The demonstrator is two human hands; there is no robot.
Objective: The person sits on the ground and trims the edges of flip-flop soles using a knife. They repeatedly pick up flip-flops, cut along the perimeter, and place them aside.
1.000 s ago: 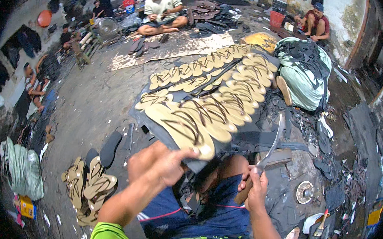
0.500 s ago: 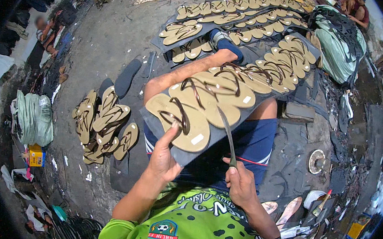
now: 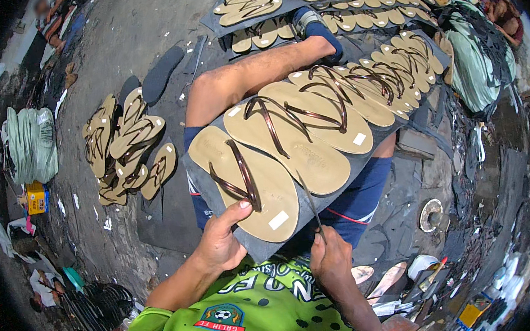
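A long grey rubber sheet [image 3: 259, 248] slants across my lap, carrying a row of overlapping beige flip-flops with glossy brown straps. My left hand [image 3: 223, 240] grips the sheet's near end, its thumb pressed on the nearest flip-flop [image 3: 275, 191] beside the strap; the fingers underneath are hidden. My right hand [image 3: 333, 258] is closed round a knife, handle mostly covered. The thin knife blade [image 3: 312, 201] points up and away, its tip by the gap between the nearest flip-flop and the second flip-flop [image 3: 327, 170]. Whether the edge touches the rubber I cannot tell.
Left on the floor lies a heap of strapped flip-flops [image 3: 131, 136], with dark loose soles [image 3: 163, 73] behind it. More sandal rows [image 3: 252, 6] stand beyond my bent leg [image 3: 246, 83]. A pale green bundle [image 3: 469, 66] is at far right, a dark block [image 3: 417, 143] nearer.
The knife tip has moved off the second flip-flop's surface to the gap beside the nearest one. The sheet and flip-flops appear larger and closer, and the whole view has shifted.
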